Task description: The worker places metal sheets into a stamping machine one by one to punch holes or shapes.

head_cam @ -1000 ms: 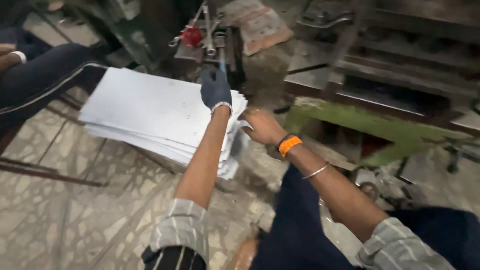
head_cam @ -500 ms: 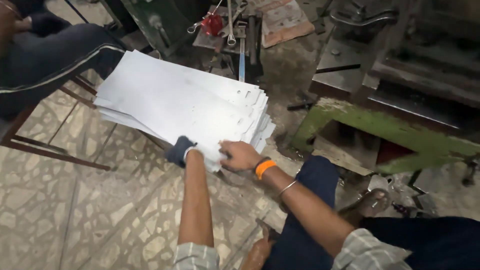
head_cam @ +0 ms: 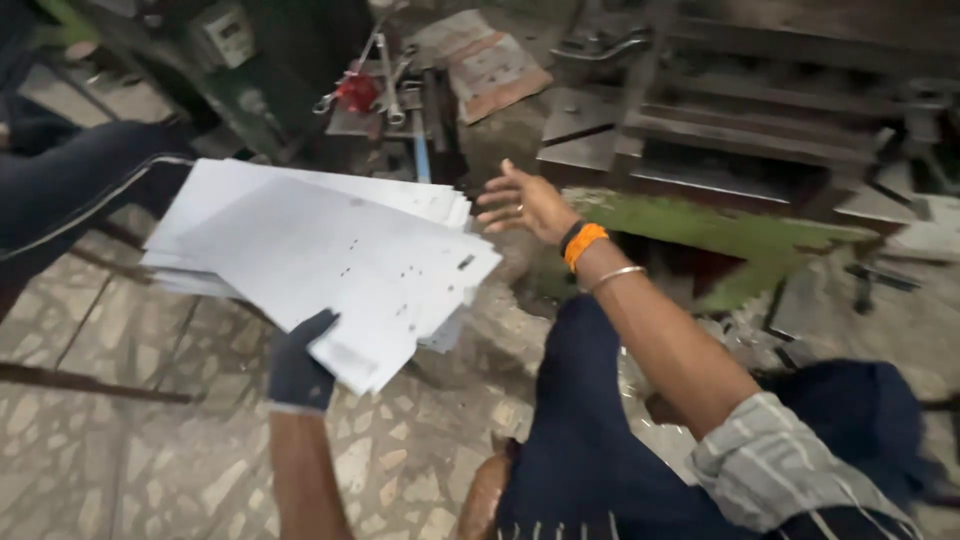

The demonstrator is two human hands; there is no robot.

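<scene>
Lifted now, the white sheets (head_cam: 330, 265) sit in gloved left-hand (head_cam: 300, 365) fingers (right hand (head_cam: 525, 200) spread, released) beside the green frame (head_cam: 720, 230).

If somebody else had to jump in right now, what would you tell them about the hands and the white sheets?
Left hand: dark glove on, gripping the near corner of the top white sheet, which is lifted and skewed off the stack of sheets.
Right hand: bare, open, fingers spread, in the air to the right of the stack, touching nothing.
The stack rests low above the tiled floor, in front of the green machine.
Done: one sheet is picked up off the pile.
Left: the rest of the stack lies untouched.
</scene>
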